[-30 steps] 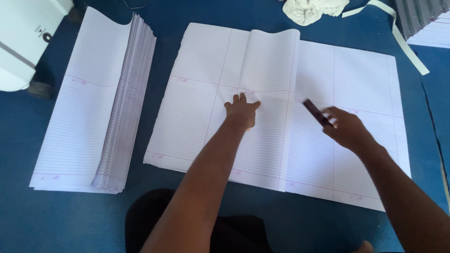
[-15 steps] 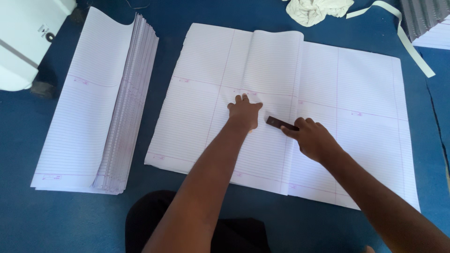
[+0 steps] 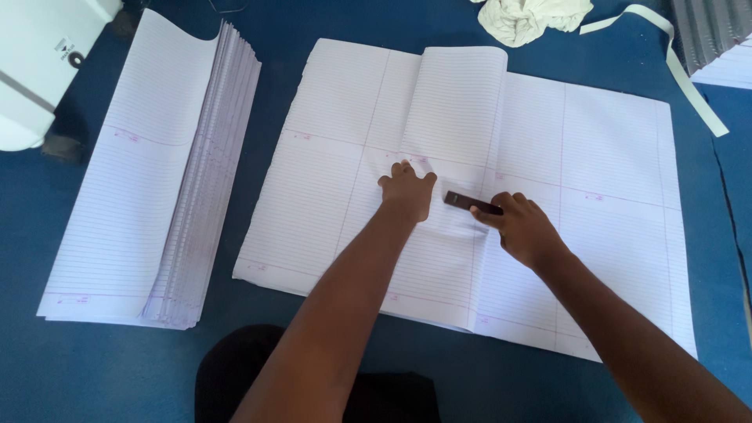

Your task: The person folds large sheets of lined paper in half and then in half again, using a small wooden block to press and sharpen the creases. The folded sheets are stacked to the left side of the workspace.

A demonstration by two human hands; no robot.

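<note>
A wide spread of large ruled white sheets (image 3: 611, 196) lies on the blue surface, with a narrower folded sheet (image 3: 454, 117) lying over its middle. My left hand (image 3: 407, 192) presses flat on that folded sheet, fingers together. My right hand (image 3: 521, 227) grips a small dark flat tool (image 3: 470, 204) and holds it against the paper just right of my left hand, near the fold line.
A thick stack of folded ruled sheets (image 3: 149, 180) lies to the left. A white machine (image 3: 39, 70) stands at the far left corner. A crumpled white cloth (image 3: 533, 17) and a pale paper strip (image 3: 689, 74) lie at the back, beside another paper stack (image 3: 721, 47).
My right hand has moved left with the dark tool, from the right side of the sheets to the fold next to my left hand. My left hand has stayed in place.
</note>
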